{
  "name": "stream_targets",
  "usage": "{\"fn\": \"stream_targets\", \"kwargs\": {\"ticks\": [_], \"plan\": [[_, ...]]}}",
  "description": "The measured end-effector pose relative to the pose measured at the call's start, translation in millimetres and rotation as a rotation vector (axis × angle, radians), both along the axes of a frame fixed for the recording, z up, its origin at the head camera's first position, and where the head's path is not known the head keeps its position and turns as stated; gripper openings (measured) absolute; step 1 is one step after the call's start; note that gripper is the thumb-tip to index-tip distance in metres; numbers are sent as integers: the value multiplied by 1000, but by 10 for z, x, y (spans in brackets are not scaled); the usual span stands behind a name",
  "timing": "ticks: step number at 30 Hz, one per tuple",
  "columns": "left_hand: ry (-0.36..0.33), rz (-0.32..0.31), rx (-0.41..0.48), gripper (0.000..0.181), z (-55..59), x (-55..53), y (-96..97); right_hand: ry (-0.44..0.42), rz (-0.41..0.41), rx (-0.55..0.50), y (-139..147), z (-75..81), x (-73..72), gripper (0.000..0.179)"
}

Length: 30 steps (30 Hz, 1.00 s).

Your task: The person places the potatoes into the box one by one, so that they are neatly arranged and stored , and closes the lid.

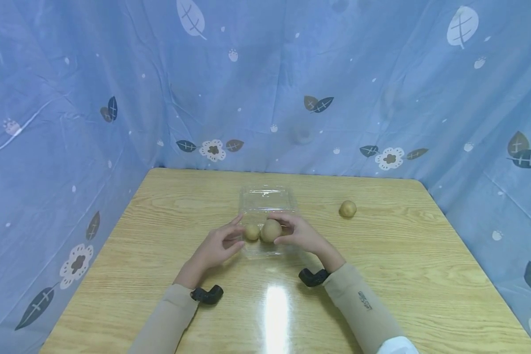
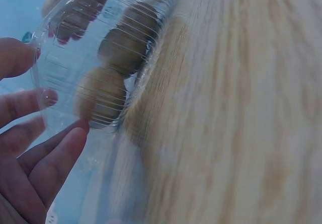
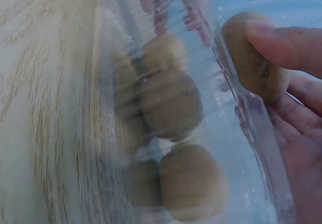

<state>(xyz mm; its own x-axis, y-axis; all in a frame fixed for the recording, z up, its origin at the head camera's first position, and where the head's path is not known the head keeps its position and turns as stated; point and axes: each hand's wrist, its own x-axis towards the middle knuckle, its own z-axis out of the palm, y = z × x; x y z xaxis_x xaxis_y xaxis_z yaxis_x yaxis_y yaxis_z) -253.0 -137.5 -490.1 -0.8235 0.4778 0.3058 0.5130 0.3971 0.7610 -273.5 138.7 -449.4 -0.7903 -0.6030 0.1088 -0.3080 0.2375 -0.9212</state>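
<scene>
head view, three visible potatoes (image 1: 271, 231), right hand (image 1: 302, 236) gripping one, left hand (image 1: 218, 244) relaxed, one container (image 1: 265, 199)

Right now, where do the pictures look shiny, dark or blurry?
Head view: bright white glare on the table, low in the middle; left wrist view: dim and bluish, wood grain smeared, potatoes striped by the ridged clear box; right wrist view: dim too, potatoes hazy through the box, the potato in the right hand clearer.
</scene>
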Motion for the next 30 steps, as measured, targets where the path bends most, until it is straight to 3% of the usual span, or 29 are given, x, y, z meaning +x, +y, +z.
{"fn": "stream_targets", "kwargs": {"ticks": [11,16,20,30], "plan": [[-26,2,-3,40,66,43,37,-53,183,97,-114,-3,-94,63],[-7,-7,6,40,16,8,6,-60,247,143,-149,-13,-146,63],[18,-8,4,40,9,8,11,-32,286,176,-176,-5,-170,62],[2,4,-29,38,-10,2,4,169,358,360,-248,61,-198,65]]}}
